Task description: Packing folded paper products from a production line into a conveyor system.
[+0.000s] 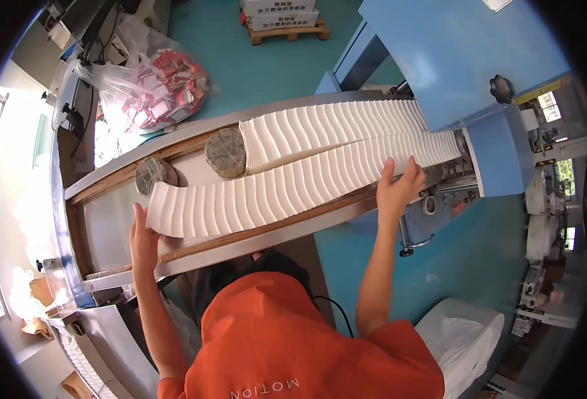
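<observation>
Orange sleeve (273,332); hands (left (144,241), right (397,189)) bracketing ridged white tissue row (287,189)

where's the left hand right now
In the head view the left hand is low on the left, pressed against the left end of the near row of white folded tissue on the tray.
</observation>
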A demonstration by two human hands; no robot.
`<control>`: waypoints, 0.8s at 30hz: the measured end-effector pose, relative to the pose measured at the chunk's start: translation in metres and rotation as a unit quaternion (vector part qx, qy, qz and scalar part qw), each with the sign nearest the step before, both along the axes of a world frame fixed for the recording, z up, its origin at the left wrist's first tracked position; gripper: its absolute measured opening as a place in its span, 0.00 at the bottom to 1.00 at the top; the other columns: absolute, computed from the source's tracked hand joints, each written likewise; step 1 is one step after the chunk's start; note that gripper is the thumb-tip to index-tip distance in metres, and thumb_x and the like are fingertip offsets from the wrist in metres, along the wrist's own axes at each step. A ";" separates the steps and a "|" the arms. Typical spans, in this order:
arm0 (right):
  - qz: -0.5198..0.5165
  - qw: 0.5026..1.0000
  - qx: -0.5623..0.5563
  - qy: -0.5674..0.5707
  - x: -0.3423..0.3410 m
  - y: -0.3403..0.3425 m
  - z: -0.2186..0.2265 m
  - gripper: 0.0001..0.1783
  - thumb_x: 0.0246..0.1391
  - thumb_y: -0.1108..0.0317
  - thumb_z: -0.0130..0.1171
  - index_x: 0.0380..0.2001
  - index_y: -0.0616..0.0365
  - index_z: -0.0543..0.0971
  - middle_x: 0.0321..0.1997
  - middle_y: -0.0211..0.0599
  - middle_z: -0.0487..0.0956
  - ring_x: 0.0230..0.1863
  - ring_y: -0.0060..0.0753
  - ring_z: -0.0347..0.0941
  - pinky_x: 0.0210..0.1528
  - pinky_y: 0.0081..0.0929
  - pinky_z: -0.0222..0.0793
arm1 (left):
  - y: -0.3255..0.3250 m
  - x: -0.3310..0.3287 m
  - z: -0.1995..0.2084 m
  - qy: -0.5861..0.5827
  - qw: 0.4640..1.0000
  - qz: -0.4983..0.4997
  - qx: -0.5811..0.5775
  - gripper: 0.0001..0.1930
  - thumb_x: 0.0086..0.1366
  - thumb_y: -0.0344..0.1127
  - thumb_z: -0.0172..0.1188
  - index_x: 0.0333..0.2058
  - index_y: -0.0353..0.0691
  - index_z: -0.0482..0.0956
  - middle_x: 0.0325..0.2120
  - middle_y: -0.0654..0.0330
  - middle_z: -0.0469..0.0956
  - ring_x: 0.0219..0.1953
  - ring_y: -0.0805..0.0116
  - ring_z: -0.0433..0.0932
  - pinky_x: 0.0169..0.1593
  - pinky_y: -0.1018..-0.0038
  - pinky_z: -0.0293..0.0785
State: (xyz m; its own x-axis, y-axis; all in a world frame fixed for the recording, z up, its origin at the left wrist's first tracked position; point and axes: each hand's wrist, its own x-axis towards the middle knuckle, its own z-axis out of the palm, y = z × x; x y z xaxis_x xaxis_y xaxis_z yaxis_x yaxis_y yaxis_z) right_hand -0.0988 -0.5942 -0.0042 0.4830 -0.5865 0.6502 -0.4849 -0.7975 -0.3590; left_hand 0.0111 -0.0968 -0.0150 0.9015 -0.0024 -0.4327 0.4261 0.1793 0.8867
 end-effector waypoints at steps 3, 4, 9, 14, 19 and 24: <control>-0.075 0.995 -0.014 0.059 0.006 -0.008 -0.008 0.26 0.60 0.51 0.55 0.53 0.60 0.72 0.52 0.46 0.68 0.56 0.50 0.61 0.49 0.53 0.57 | -0.029 -0.006 0.012 0.046 0.996 -0.075 0.022 0.32 0.70 0.57 0.50 0.60 0.36 0.67 0.49 0.60 0.74 0.51 0.72 0.71 0.56 0.74 0.66; -0.071 0.995 -0.013 0.073 0.005 -0.007 -0.009 0.25 0.60 0.52 0.56 0.52 0.59 0.73 0.51 0.44 0.69 0.54 0.50 0.62 0.48 0.51 0.58 | -0.031 -0.012 0.012 0.017 0.991 -0.103 0.087 0.32 0.71 0.56 0.50 0.62 0.35 0.63 0.52 0.59 0.72 0.55 0.70 0.68 0.59 0.73 0.63; -0.047 0.997 -0.028 0.049 0.004 -0.008 -0.010 0.20 0.59 0.52 0.57 0.46 0.55 0.76 0.47 0.39 0.70 0.51 0.48 0.63 0.45 0.49 0.58 | -0.035 -0.031 0.031 -0.040 0.964 -0.163 0.207 0.34 0.70 0.53 0.52 0.66 0.37 0.57 0.58 0.56 0.67 0.59 0.67 0.64 0.64 0.70 0.57; -0.027 0.990 -0.057 0.126 0.006 -0.014 0.003 0.13 0.59 0.54 0.57 0.40 0.51 0.77 0.45 0.37 0.70 0.50 0.47 0.63 0.46 0.49 0.57 | -0.027 -0.030 0.046 0.056 0.970 -0.159 0.176 0.35 0.69 0.53 0.53 0.66 0.39 0.57 0.56 0.55 0.68 0.57 0.66 0.66 0.61 0.69 0.61; 0.081 0.991 0.012 0.108 0.006 0.010 0.009 0.11 0.59 0.56 0.58 0.35 0.52 0.76 0.49 0.38 0.67 0.54 0.48 0.59 0.50 0.55 0.54 | -0.015 -0.027 0.051 0.066 0.963 -0.135 0.223 0.34 0.68 0.58 0.52 0.64 0.42 0.61 0.53 0.57 0.71 0.54 0.68 0.68 0.53 0.68 0.68; 0.284 0.847 0.441 0.086 0.003 0.068 0.009 0.18 0.60 0.53 0.60 0.37 0.58 0.75 0.35 0.38 0.78 0.37 0.36 0.75 0.39 0.33 0.68 | 0.037 -0.018 0.056 0.061 0.949 -0.054 0.304 0.38 0.64 0.63 0.55 0.64 0.44 0.61 0.55 0.59 0.71 0.56 0.64 0.69 0.53 0.65 0.68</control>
State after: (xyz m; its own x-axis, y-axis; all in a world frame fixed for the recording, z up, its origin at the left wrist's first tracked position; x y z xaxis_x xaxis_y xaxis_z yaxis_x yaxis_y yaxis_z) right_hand -0.0957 -0.5258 0.0048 0.8937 -0.4476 -0.0291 -0.2185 -0.3779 -0.8997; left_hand -0.0068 -0.0600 0.0414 0.8535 0.1922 -0.4843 0.5187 -0.4011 0.7550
